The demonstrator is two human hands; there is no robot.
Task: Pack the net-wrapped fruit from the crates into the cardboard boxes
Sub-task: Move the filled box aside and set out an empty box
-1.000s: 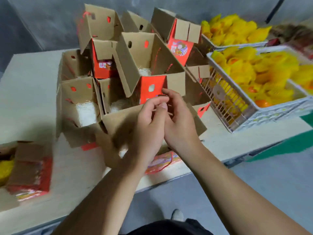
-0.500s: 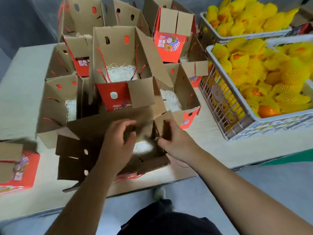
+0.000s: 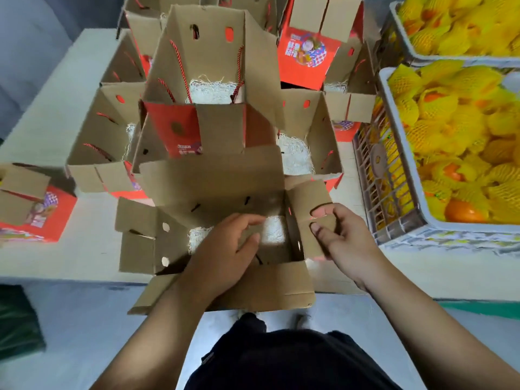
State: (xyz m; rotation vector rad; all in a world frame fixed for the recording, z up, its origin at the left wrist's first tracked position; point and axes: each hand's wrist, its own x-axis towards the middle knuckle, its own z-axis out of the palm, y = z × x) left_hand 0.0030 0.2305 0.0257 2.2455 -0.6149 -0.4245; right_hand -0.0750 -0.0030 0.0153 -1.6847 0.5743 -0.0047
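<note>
An open cardboard box (image 3: 216, 187) with white shredded padding inside stands at the table's near edge. My left hand (image 3: 225, 249) reaches into it, fingers loosely curled over the inner cardboard, holding nothing that I can see. My right hand (image 3: 340, 235) pinches the box's right side flap (image 3: 309, 198) between thumb and fingers. Net-wrapped yellow fruit (image 3: 450, 130) fills a white crate (image 3: 399, 220) on the right, with one bare orange (image 3: 464, 212) at its near corner.
Several more open red-and-brown boxes (image 3: 208, 68) with rope handles crowd the table (image 3: 56, 108) behind the near one. A second crate of fruit (image 3: 464, 21) stands at the back right. A red box (image 3: 36, 204) lies on its side at the left.
The view has tilted down and closer over the near box. My left hand has gone deeper inside it, and my right hand has shifted right onto the side flap.
</note>
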